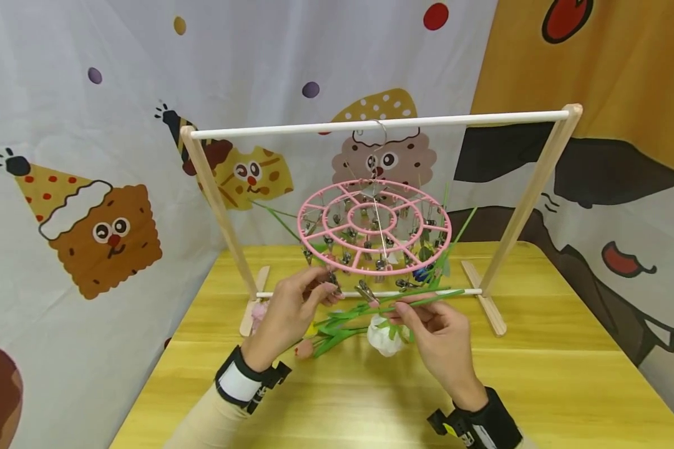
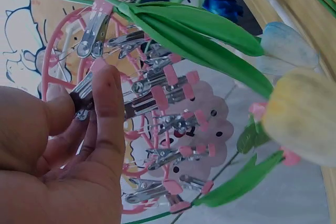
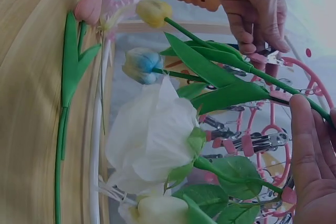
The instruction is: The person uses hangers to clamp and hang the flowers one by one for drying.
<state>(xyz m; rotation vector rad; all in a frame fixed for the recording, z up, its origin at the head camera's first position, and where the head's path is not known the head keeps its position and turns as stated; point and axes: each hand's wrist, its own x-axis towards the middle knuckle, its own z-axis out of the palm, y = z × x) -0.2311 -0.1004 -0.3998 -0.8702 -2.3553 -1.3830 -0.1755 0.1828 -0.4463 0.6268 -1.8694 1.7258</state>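
A pink round clip hanger (image 1: 374, 272) hangs from a white rod, ringed with metal clips that have pink tips. My left hand (image 1: 297, 302) pinches one metal clip (image 2: 83, 95) between thumb and fingers at the hanger's near edge. In my right hand (image 1: 440, 330) are the green stems (image 3: 286, 85) of a yellow tulip (image 3: 154, 13) and a blue-white tulip (image 3: 142, 65). Another clip (image 2: 94, 30) overlaps these stems in the left wrist view. A white flower (image 3: 149, 135) hangs below the hanger, close to the right hand.
A wooden stand with a white top rod (image 1: 292, 130) spans the table (image 1: 371, 399). A pink tulip (image 3: 87, 6) lies on the tabletop. A blue flower (image 2: 223, 3) and several green stems hang from other clips. A printed curtain (image 1: 247, 62) stands behind.
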